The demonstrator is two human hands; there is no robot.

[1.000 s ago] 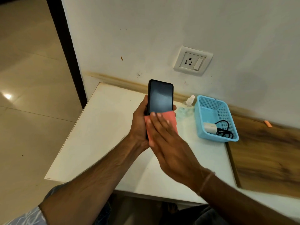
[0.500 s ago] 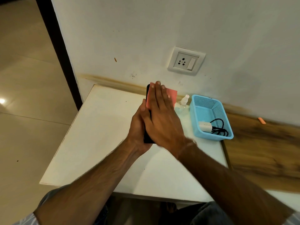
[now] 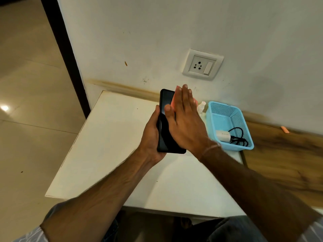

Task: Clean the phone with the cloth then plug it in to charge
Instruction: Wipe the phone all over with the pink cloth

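Note:
My left hand [image 3: 151, 138] grips a black phone [image 3: 166, 133] upright above the white table [image 3: 108, 145], screen facing me. My right hand [image 3: 185, 123] lies flat with straight fingers on the screen, pressing a pink cloth [image 3: 174, 100] against its upper part; only the cloth's edges show around the fingers. A white charger with a black cable [image 3: 230, 136] lies in the blue basket [image 3: 214, 109] to the right. The wall socket with its switch [image 3: 202, 64] is above the table.
A small clear spray bottle [image 3: 201, 106] stands between the phone and the basket, by the wall. A wood-grain surface [image 3: 283, 159] adjoins the table on the right. Tiled floor and a dark door frame [image 3: 64, 55] lie to the left.
My right hand slid the cloth from the phone's lower part up to its top and stays there now. The phone tilted slightly, showing more of its left screen edge.

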